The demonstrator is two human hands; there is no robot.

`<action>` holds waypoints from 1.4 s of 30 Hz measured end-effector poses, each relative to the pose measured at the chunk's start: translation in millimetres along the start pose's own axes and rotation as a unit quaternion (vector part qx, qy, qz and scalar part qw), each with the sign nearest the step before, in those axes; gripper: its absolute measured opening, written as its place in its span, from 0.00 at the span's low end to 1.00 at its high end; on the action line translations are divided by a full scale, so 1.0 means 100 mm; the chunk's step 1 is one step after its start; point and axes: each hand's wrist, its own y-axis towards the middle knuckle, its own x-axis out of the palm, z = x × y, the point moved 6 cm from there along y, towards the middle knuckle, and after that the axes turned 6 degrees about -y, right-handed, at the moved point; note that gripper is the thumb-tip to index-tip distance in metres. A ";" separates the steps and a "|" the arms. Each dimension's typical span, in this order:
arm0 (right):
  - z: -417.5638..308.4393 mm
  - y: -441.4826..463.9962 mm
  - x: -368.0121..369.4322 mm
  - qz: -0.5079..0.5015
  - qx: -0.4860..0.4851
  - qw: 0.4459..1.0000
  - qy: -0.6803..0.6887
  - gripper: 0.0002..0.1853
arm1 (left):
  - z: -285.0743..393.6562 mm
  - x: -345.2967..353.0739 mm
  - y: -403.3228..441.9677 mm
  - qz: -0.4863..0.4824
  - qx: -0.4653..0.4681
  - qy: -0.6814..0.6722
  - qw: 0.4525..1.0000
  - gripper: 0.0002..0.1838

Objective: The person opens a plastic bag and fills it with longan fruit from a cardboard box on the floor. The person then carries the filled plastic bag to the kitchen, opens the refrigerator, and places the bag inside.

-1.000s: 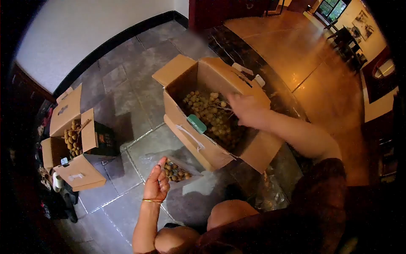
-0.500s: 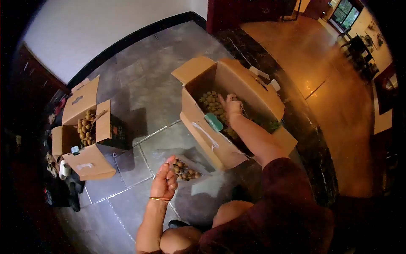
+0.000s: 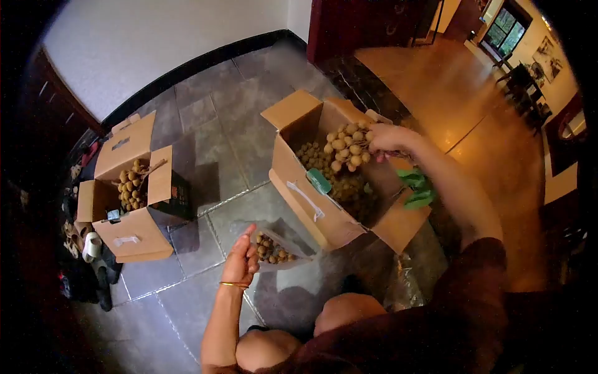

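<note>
My right hand (image 3: 391, 141) is closed on the stem end of a bunch of longans (image 3: 350, 147), round and tan-brown, held over the larger cardboard box (image 3: 333, 225). Green leaves (image 3: 417, 188) hang below that wrist, at the box's right end. More longans (image 3: 349, 190) lie inside the box. With closed fingers, my left hand (image 3: 239, 260) grips the edge of a clear plastic bag (image 3: 298, 244). Several loose longans (image 3: 271, 250) rest in the bag, low over the tiles.
Another open cardboard box (image 3: 136, 244) stands on the left with longans (image 3: 131, 184) piled in it. Shoes (image 3: 91, 247) lie beyond it. A crumpled clear wrapper (image 3: 403, 288) is on the floor near my right knee. Wall and dark skirting (image 3: 205, 70) bound the back.
My right hand has risen out of the larger box and moved right, lifting a longan bunch with leaves. My left hand stays nearly in place with the bag.
</note>
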 end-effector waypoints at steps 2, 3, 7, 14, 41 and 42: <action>-0.18 -0.44 -0.20 0.019 -0.061 0.997 0.049 0.21 | -0.01 -0.01 0.04 -0.022 -0.002 0.011 1.000 0.28; -0.15 -0.53 -0.27 0.026 -0.076 0.993 0.087 0.22 | 0.01 0.01 0.05 -0.034 -0.003 0.018 0.999 0.28; -0.66 -1.28 -0.32 -0.014 -0.075 0.995 0.062 0.27 | 0.01 -0.18 0.12 -0.033 -0.017 0.049 0.998 0.29; -1.20 -1.53 0.66 -0.259 -0.068 0.956 0.117 0.32 | -0.08 -0.38 0.11 -0.090 -0.029 0.004 0.996 0.28; -1.32 -0.57 2.97 -0.462 0.028 0.861 0.213 0.09 | 0.02 -0.22 -0.13 -0.144 0.033 0.133 0.980 0.29; -1.34 -0.61 2.97 -0.465 0.027 0.864 0.192 0.09 | 0.04 -0.24 -0.13 -0.140 0.032 0.126 0.981 0.29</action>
